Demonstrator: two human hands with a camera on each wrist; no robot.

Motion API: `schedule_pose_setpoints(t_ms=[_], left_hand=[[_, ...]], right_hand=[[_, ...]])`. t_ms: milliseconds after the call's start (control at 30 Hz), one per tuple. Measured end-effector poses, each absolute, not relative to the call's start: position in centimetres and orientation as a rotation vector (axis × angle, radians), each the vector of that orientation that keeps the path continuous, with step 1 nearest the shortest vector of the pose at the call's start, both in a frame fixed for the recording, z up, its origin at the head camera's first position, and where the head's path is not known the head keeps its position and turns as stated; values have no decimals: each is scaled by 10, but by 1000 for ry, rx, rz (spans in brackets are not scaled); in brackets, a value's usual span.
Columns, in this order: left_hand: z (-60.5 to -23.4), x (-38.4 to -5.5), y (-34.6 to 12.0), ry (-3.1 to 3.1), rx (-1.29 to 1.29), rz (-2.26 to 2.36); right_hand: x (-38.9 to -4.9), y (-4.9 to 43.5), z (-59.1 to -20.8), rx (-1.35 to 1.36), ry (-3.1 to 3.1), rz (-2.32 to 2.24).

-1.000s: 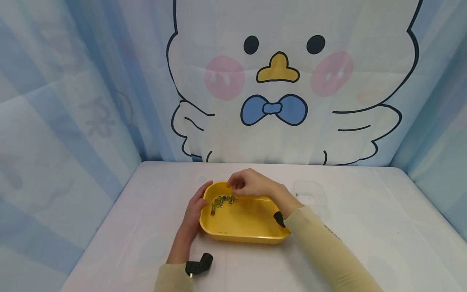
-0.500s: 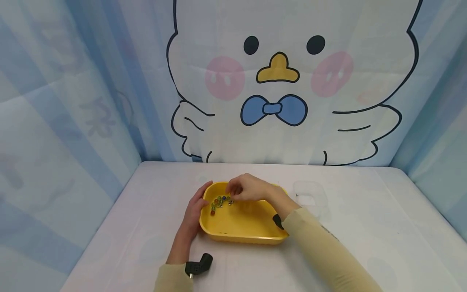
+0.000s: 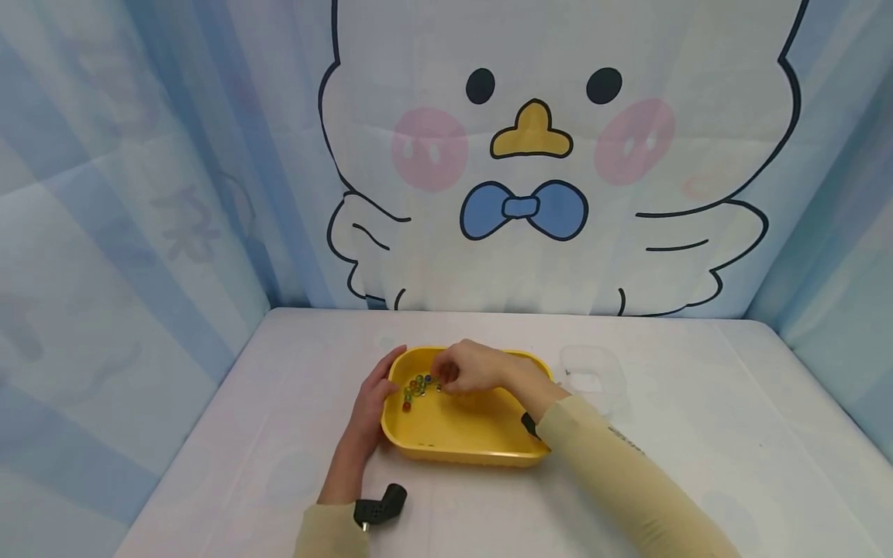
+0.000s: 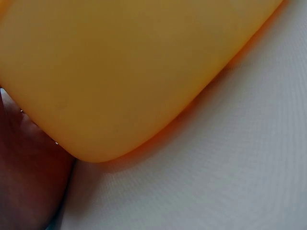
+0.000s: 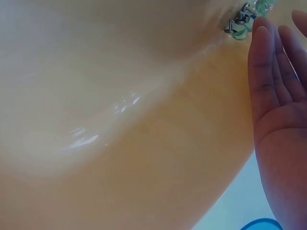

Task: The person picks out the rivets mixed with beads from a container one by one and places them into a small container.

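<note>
A shallow yellow plastic tray (image 3: 474, 431) lies on the table. My left hand (image 3: 369, 401) grips its left side, thumb over the rim and fingers along the outside wall. Inside, toward the back left, a loose group of small glass marbles (image 3: 417, 383) in green, red and blue is gathered. My right hand (image 3: 471, 367) reaches over the back rim with its fingertips down at the right end of that group. In the right wrist view those fingers (image 5: 263, 62) touch a few small shiny metal pieces, like screws (image 5: 241, 18), beside green marbles; the thumb stands apart.
A clear plastic container (image 3: 614, 376) stands right of the tray, partly behind the right forearm. A white cloth covers the table (image 3: 732, 434). Printed curtains (image 3: 530, 263) close off the back and both sides.
My right hand has come down and slightly toward me, from above the marbles to the right end of the group, covering some. My left hand and the tray have stayed put.
</note>
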State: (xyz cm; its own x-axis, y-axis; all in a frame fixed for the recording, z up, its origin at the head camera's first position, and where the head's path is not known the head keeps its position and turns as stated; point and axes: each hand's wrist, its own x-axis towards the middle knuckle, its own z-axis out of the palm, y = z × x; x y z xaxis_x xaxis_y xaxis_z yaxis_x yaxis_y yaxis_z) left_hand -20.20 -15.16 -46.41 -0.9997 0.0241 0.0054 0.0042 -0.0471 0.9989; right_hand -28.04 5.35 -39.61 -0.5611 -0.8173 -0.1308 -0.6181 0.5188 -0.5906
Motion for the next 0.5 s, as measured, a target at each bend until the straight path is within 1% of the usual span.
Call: schedule_pose_setpoints(t_ms=[500], left_hand=[[-464,-202,-152,2144,30,2269]], right_hand=[[-279,48,-402,-1187,2378,-623]])
